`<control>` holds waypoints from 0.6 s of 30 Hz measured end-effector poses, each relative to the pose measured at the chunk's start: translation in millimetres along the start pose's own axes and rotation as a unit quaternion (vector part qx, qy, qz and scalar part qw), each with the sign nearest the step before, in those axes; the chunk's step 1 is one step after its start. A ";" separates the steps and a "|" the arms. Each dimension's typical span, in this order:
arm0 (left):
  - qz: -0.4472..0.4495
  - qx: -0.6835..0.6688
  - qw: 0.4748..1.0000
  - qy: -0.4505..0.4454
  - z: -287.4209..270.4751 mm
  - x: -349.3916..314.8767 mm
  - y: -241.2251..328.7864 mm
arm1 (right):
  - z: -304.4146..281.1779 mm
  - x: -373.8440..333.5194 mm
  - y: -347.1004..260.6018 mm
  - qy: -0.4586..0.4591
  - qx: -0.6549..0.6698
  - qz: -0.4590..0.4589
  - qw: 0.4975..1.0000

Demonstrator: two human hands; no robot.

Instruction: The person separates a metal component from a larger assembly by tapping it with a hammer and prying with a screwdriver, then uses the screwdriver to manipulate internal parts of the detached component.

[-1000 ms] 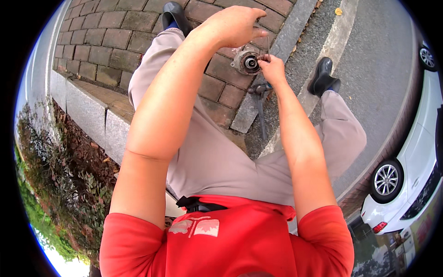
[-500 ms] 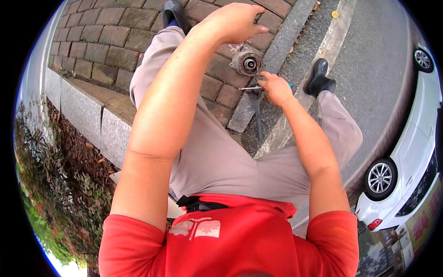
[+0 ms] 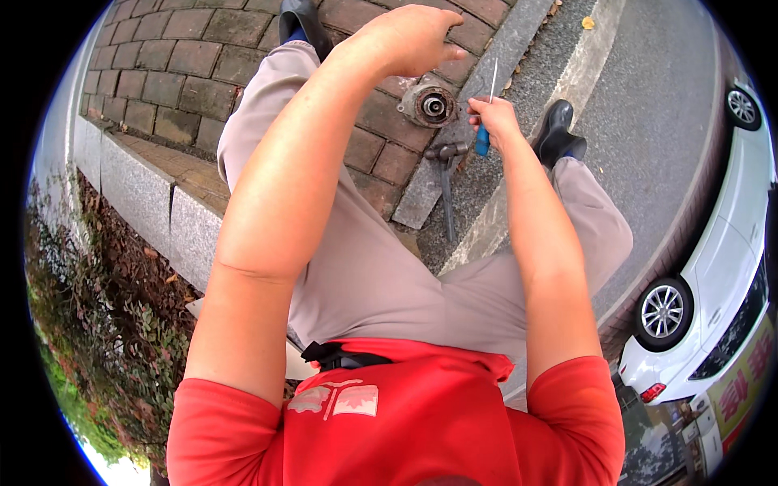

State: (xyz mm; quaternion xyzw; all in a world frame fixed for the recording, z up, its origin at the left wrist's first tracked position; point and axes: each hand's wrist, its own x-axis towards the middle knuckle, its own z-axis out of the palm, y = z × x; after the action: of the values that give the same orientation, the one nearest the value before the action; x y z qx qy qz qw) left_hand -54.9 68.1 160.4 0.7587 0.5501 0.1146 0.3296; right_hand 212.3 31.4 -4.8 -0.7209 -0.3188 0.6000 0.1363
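Note:
My right hand (image 3: pixel 496 119) is closed on a screwdriver, its blue handle (image 3: pixel 483 140) below the fingers and its thin metal shaft (image 3: pixel 493 77) pointing away from me. Just left of that hand, a round metal part (image 3: pixel 432 105) with nested rings and a rusty rim rests on the brick paving. My left hand (image 3: pixel 417 39) hovers beyond the part, thumb and fingers apart, with nothing visible in it. Nearer to me, a dark metal hammer (image 3: pixel 448 190) touches the stone kerb with its head, while its handle reaches toward my legs.
My legs are spread around the work spot, with black boots (image 3: pixel 556 134) on both sides. A pale kerb strip (image 3: pixel 421 194) divides the bricks from the asphalt road (image 3: pixel 648 105). A white car (image 3: pixel 713 283) stands at the right. Shrubs (image 3: pixel 121 340) grow at the left.
My right hand has moved up and away from the hammer head. The screwdriver has swung from pointing left to pointing away from me. My left hand has barely moved.

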 end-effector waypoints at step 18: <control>0.022 -0.012 0.999 0.032 6.4 3.9 -9.0 | 18.8 21.5 16.1 -0.008 -0.493 -0.355 0.794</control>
State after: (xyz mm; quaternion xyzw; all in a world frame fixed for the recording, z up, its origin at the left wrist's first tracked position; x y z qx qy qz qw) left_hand -56.8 70.8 149.2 0.7629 0.5418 0.1524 0.3182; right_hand 200.8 29.1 -35.5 -0.5219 -0.8061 0.2766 -0.0363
